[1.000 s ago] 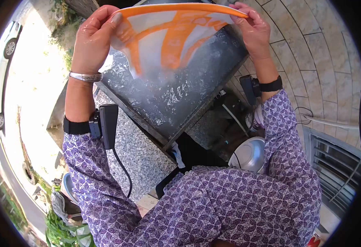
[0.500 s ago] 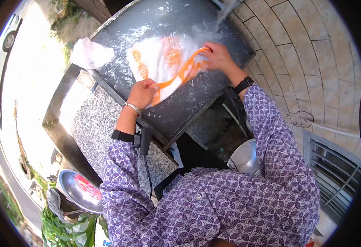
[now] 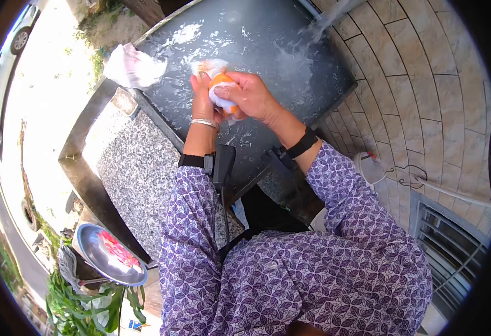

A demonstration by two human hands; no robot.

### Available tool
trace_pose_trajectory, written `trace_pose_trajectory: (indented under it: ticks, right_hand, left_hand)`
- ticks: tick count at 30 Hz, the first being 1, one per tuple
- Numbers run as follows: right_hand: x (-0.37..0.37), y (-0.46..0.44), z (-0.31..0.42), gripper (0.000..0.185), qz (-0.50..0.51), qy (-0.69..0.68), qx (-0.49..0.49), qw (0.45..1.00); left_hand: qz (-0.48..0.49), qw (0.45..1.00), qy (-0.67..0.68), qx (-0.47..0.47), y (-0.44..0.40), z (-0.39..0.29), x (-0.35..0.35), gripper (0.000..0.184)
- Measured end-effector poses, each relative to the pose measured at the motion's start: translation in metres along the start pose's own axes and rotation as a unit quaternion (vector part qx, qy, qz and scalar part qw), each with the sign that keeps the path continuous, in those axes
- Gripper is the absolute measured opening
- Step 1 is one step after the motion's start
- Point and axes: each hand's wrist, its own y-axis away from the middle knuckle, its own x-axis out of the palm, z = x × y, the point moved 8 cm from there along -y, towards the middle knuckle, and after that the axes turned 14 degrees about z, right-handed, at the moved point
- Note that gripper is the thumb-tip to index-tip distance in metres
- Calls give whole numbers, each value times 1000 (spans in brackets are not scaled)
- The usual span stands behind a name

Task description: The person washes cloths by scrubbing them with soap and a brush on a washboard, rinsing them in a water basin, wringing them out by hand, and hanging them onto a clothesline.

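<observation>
A white cloth with orange trim (image 3: 222,102) is bunched up between my two hands, over the water in a dark grey tank (image 3: 335,70). My left hand (image 3: 202,99) is closed on its left side. From the right, my right hand (image 3: 253,98) grips the bundle with the thumb across its front. A loose white and orange end shows just beyond the fingers. The two hands are close together and hide much of the cloth.
Water (image 3: 330,21) pours in at the tank's far right corner. Another white cloth (image 3: 135,68) hangs over the left rim. A speckled granite slab (image 3: 139,168) adjoins the tank. Lower left, a metal bowl (image 3: 97,267) holds a red-pink item (image 3: 118,251). A tiled wall (image 3: 413,101) stands right.
The cloth was stretched between my spread hands with its orange edge showing; now it is gathered into a bundle. My hands have come together, the right moving left and down.
</observation>
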Motion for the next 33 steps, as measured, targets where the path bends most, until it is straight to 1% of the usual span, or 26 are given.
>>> trace_pose_trajectory:
  ticks: [1, 3, 4, 5, 7, 9, 10, 11, 12, 13, 15, 16, 17, 19, 20, 21, 22, 23, 25, 26, 27, 29, 30, 31, 32, 33]
  right_hand:
    - [5, 3, 3, 25, 0, 1, 0, 1000]
    - [13, 6, 19, 26, -9, 137, -45, 989]
    - [10, 3, 25, 25, -53, 253, -112, 960]
    - [-1, -5, 10, 25, -54, 253, -112, 960]
    - [-35, -18, -20, 23, -110, 348, -50, 929]
    - [-59, -17, -25, 23, -122, 422, 25, 898]
    - [-75, -17, -40, 23, -121, 421, 27, 898]
    - [-107, -13, -76, 24, -176, 248, 69, 950]
    - [-126, -10, -100, 25, -222, 70, 105, 967]
    - [-121, -8, -95, 25, -219, 71, 103, 968]
    - [-86, -2, -74, 26, -129, -218, -1, 967]
    - [-62, -2, -57, 26, -55, -181, 12, 982]
    - [-40, 5, -42, 26, -54, -182, 16, 982]
    - [8, 13, -7, 26, -9, -71, -17, 997]
    - [17, 16, -4, 26, -8, -74, -16, 997]
    - [25, 19, 3, 26, -8, -3, -30, 1000]
    - [23, 17, 3, 26, -8, 33, -38, 999]
    - [22, 15, 3, 26, -9, 69, -45, 997]
    - [-18, -2, -21, 27, -112, 367, -5, 923]
    - [-44, -8, -42, 25, -144, 488, -15, 861]
    - [-63, -6, -46, 24, -143, 526, 21, 838]
    - [-85, -14, -59, 24, -134, 562, 51, 815]
    - [-111, -16, -78, 26, -174, 304, 33, 936]
    - [-128, -7, -101, 28, -211, 21, 17, 977]
    - [-122, 1, -88, 28, -219, 24, 18, 975]
    - [-108, 1, -81, 26, -207, -93, -2, 974]
  left_hand:
    - [-26, 1000, 7, -3, 5, -3, 2, 68]
    - [-78, 997, 22, -7, 16, -9, 8, 55]
    - [-72, 996, 59, -2, 20, -8, 18, 39]
    - [-65, 993, 95, 4, 23, -4, 27, 45]
    - [-59, 996, 59, 33, 31, -2, 35, 36]
    - [-48, 996, -60, -52, 45, 5, 44, 28]
    - [-77, 994, -73, -22, 56, -4, 59, 30]
    - [-77, 994, -72, -22, 60, 2, 57, 30]
    - [-100, 991, -88, 5, 61, 4, 47, 31]
    - [-125, 986, -106, 29, 62, 6, 36, 32]
    - [-173, 981, -67, 57, 60, 9, 23, 36]
    - [-128, 990, -63, 15, 57, 13, 27, 40]
    - [-121, 991, -53, 4, 51, 17, 22, 43]
    - [-108, 993, -34, -20, 40, 23, 12, 54]
    - [-62, 995, 76, 3, 34, 24, 11, 55]
    - [-14, 982, 184, 27, 30, 24, 12, 56]
    - [63, 972, 221, 56, 32, 18, 23, 52]
    - [63, 972, 221, 55, 33, 15, 35, 52]
    - [-180, 980, 72, 43, 48, 16, 31, 45]
    - [-195, 980, 12, 41, 58, 12, 41, 34]
    - [-196, 980, 10, 40, 61, 17, 41, 34]
    - [-48, 994, -98, 18, 57, 19, 58, 36]
    - [-59, 990, -129, -14, 66, 15, 59, 37]
    - [-55, 990, -125, -20, 67, 18, 58, 37]
    - [-66, 992, -104, -1, 68, 17, 55, 41]
    - [-81, 993, -82, 24, 67, 13, 51, 46]
